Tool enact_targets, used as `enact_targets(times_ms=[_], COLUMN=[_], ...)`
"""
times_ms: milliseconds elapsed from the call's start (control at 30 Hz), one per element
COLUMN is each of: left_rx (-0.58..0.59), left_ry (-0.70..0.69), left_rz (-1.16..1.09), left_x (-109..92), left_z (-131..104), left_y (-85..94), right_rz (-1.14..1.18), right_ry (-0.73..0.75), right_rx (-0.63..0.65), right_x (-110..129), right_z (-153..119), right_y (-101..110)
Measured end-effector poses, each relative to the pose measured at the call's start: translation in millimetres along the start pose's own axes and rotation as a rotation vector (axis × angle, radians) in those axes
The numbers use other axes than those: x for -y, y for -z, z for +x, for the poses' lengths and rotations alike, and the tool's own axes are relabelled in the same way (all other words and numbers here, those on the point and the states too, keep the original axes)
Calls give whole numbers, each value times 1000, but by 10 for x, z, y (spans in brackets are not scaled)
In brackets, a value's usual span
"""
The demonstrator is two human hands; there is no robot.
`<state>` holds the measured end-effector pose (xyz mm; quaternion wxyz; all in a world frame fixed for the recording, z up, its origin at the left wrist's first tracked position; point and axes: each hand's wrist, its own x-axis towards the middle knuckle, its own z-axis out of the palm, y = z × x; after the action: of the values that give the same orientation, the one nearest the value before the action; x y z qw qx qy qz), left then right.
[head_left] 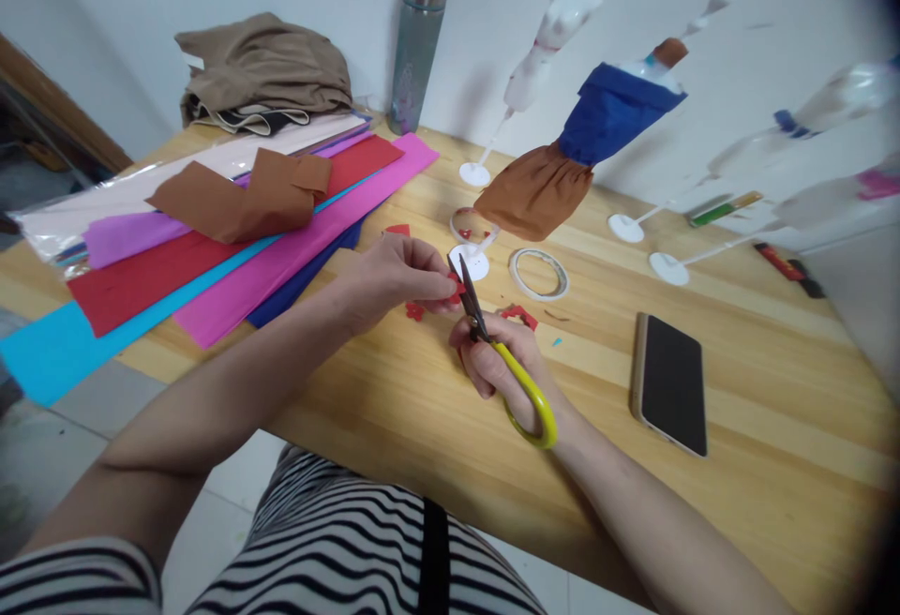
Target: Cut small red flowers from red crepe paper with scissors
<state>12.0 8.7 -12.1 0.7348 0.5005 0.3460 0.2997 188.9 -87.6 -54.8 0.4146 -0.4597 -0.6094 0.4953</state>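
Note:
Between the thumb and fingers of my left hand is a small piece of red paper, partly hidden by the fingertips. My right hand grips yellow-handled scissors, their dark blades parted and pointing up and left. The blades are right at the red piece; whether they touch it I cannot tell. Under my left hand lies a small red cutout. A red scrap with a cut edge rests just behind my right hand.
Colored paper strips and folded brown cloth fill the left side. Behind stand a flask and a mini mannequin in a blue top, among other mannequins. A tape roll and a phone lie to the right.

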Motion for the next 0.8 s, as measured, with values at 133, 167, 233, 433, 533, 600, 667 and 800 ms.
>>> enact_targets(times_ms=[133,167,233,433,533,600,667,800], left_rx=[35,43,57,97,100,112,118,111], left_ry=[50,52,45,50,63,60,62,82], left_rz=[20,27,41,74,99,107,115,138], left_x=[-35,-41,-49,-65,-77,-87,-96,-110], left_z=[8,9,11,18,18,17,14,6], left_y=[44,55,76,130,143,144,143,142], right_rz=[-12,-13,-15,-54,-60,-63,-75,-125], right_ry=[-43,-55,-64,-66,-50,-52,-59,-45], right_rx=[-1,-5,-13,-9,-13,-11,-8,31], right_x=[58,75,99,108,114,120,124,118], right_z=[-19,-26,-37,-46,-49,-52,-47,-14], right_y=[-19,-24,-32,-32,-33,-32,-25,7])
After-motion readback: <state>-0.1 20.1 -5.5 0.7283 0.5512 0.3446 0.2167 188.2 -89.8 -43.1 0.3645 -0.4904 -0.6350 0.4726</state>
